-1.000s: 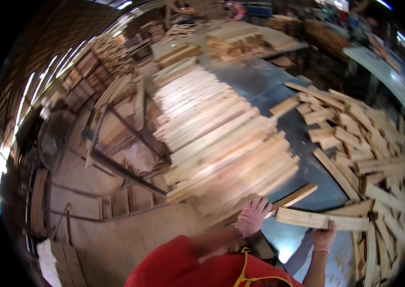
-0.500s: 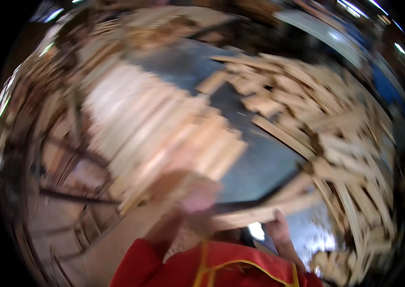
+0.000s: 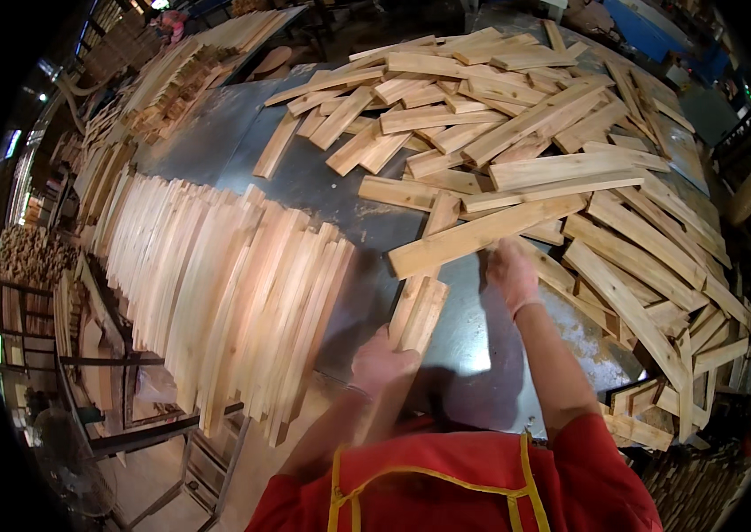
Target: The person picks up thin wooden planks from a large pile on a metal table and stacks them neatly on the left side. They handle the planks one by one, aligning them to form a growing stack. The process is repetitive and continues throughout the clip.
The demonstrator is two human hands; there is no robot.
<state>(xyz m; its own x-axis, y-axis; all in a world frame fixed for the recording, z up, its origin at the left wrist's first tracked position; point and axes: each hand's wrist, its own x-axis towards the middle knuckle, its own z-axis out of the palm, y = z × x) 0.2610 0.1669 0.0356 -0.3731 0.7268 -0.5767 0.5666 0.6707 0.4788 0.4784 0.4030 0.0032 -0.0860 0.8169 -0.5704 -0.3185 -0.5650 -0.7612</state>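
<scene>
My left hand [image 3: 381,362] is closed round a pair of narrow wooden boards [image 3: 420,309], held side by side and pointing away from me over the metal table. My right hand [image 3: 513,273] is farther forward, its fingers curled at the near edge of a pale wooden plank [image 3: 486,234]. That plank slants across the front of a loose heap of planks [image 3: 562,168], its left end above the far end of the boards in my left hand. The right fingertips are partly hidden behind its edge.
On the left, a tight row of upright-edged wooden strips [image 3: 224,293] lies along the metal table [image 3: 473,355]. Below it stands a dark metal frame [image 3: 149,434]. More stacked timber [image 3: 162,97] is at the far left, and a person [image 3: 169,25] is in the distance.
The view has swung, and the earlier blur is gone. A board spanned both hands before; now my right hand is away at the heap, and my left holds boards pointing forward.
</scene>
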